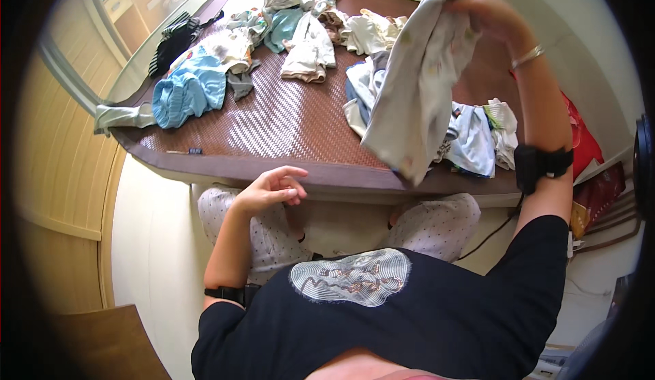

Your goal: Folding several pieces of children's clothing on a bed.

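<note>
My right hand point(488, 13) is raised at the upper right, closed on the top of a light grey garment point(424, 73) with faint pale spots. The garment hangs down past the bed's front edge, and its exact kind does not show. My left hand point(273, 189) is held up before the bed edge, fingers loosely apart with nothing in them. Behind the hanging cloth, partly hidden, lies a pile of white and blue clothes point(365, 80). To its right are a pale blue garment point(471, 134) and a white ribbed one point(503, 131).
A brown woven mat point(273, 121) covers the bed. Blue shorts point(191, 86), a black striped garment point(174, 39), a folded white garment point(310, 52) and several other clothes lie across it. A red bag point(580, 138) stands by the right wall; wooden panelling point(65, 141) runs along the left.
</note>
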Demonstrator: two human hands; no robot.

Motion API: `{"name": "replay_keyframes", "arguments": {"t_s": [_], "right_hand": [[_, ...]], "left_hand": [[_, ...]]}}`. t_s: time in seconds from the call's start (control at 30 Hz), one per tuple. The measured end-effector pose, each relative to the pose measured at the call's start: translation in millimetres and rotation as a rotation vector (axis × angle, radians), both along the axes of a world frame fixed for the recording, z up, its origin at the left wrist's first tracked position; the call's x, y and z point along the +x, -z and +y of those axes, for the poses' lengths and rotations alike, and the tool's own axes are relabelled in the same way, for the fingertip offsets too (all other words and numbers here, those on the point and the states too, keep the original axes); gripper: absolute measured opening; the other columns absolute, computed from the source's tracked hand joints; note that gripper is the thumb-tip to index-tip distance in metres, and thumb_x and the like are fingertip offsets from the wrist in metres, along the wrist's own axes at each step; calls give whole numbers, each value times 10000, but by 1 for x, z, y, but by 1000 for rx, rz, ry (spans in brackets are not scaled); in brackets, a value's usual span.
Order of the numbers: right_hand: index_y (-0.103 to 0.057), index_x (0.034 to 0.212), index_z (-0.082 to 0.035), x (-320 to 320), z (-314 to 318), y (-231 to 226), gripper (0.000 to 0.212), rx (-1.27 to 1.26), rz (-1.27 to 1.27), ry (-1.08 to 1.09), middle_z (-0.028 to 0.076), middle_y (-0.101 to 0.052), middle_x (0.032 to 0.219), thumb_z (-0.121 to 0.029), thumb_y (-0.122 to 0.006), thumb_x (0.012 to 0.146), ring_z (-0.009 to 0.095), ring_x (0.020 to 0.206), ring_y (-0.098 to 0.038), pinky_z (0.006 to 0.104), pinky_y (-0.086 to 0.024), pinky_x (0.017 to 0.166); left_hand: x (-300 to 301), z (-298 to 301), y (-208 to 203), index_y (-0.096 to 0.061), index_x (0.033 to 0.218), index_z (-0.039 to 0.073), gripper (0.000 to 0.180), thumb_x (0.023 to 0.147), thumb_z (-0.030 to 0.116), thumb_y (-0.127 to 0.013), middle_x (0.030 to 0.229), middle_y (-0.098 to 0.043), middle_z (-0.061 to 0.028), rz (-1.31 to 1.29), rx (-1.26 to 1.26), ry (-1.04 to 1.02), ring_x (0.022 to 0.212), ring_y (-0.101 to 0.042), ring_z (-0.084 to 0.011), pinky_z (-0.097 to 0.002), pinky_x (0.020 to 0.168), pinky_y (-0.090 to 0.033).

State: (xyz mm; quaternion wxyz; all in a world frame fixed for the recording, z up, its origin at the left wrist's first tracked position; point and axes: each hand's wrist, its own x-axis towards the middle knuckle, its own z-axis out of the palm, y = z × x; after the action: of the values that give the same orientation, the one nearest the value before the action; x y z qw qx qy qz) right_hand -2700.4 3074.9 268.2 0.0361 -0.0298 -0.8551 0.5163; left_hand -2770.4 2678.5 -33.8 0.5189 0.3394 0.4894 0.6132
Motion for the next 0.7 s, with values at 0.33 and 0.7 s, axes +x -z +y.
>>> {"name": "replay_keyframes", "arguments": {"t_s": [0.33, 0.7], "right_hand": [[-595, 1005, -18, 21, 44, -40, 274, 601, 110, 348, 40, -640, 941, -34, -622, 733, 128, 774, -615, 247, -498, 709], [-432, 1251, -2, 102, -35, 152, 551, 589, -175, -105, 213, -527, 1165, -143, -665, 772, 294, 1055, -536, 343, -423, 906]], "left_hand": [[-77, 52, -44, -475, 1200, 18, 376, 855, 134, -571, 861, -626, -43, 510, -120, -86, 738, -571, -83, -244, 672, -490], [-178, 184, 32, -325, 1320, -14, 716, 765, 317, -631, 1346, -357, -206, 1526, -339, -751, 1268, -324, -295, -381, 1039, -254]]}}
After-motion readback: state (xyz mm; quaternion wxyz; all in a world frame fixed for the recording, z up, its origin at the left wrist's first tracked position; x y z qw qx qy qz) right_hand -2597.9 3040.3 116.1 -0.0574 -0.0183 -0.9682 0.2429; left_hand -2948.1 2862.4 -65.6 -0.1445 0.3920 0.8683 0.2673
